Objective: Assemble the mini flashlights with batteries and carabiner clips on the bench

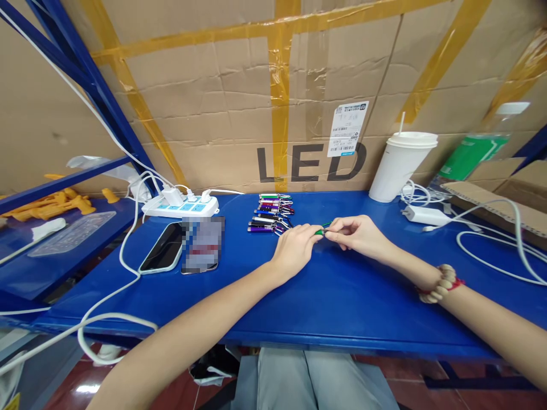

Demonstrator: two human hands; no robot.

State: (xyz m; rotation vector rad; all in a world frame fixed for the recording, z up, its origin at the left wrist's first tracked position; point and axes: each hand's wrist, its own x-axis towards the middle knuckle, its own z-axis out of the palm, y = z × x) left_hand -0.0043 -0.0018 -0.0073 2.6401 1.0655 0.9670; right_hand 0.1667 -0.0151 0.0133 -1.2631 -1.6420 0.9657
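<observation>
My left hand [294,249] is closed round a small green keychain flashlight [319,232], most of which its fingers hide. At the other end of it, my right hand [355,232] pinches with thumb and forefinger; a green clip [326,224] shows just above. Both hands meet low over the blue table. Beyond my left hand lies a column of several similar keychain flashlights [267,212] in green, purple, blue, black and silver, each with a small carabiner clip on its right end.
Two phones [162,247] lie left, below a white power strip [182,206] with plugs and cables. A white lidded cup [399,168], a charger [426,215], looped cables and a green-labelled bottle [474,154] stand right. A large cardboard box [222,114] backs the table [333,307].
</observation>
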